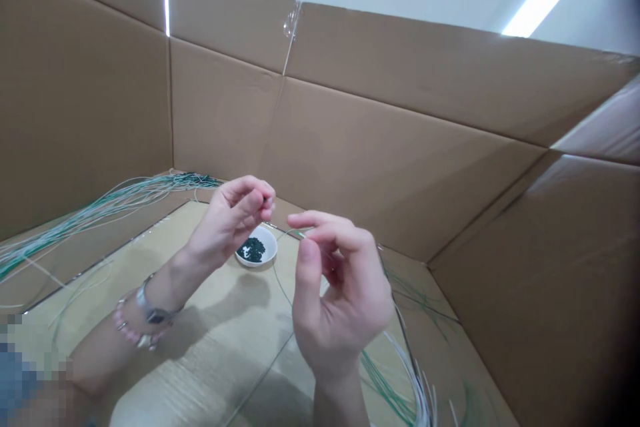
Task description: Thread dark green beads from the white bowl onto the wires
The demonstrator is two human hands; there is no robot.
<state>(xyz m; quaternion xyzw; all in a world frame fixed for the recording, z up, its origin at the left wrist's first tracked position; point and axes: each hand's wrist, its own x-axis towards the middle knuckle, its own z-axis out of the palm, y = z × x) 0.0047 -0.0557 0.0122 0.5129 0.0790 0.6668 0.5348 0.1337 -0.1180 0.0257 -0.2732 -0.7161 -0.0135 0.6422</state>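
Observation:
My left hand (235, 213) is raised just above and left of a white bowl (271, 247), its fingertips pinched on a small dark piece (265, 199). Several small dark green pieces (253, 250) lie in the bowl. My right hand (337, 280) is to the right of the bowl, thumb and forefinger closed on a thin green and white wire (301, 234). The two hands are apart. The wire's far part trails down behind my right hand.
A long bundle of green and white wires (115, 203) lies at the left along the cardboard wall (350, 140). More wires (395, 387) lie at the lower right. A rounded, film-wrapped object (185, 380) is at the near edge.

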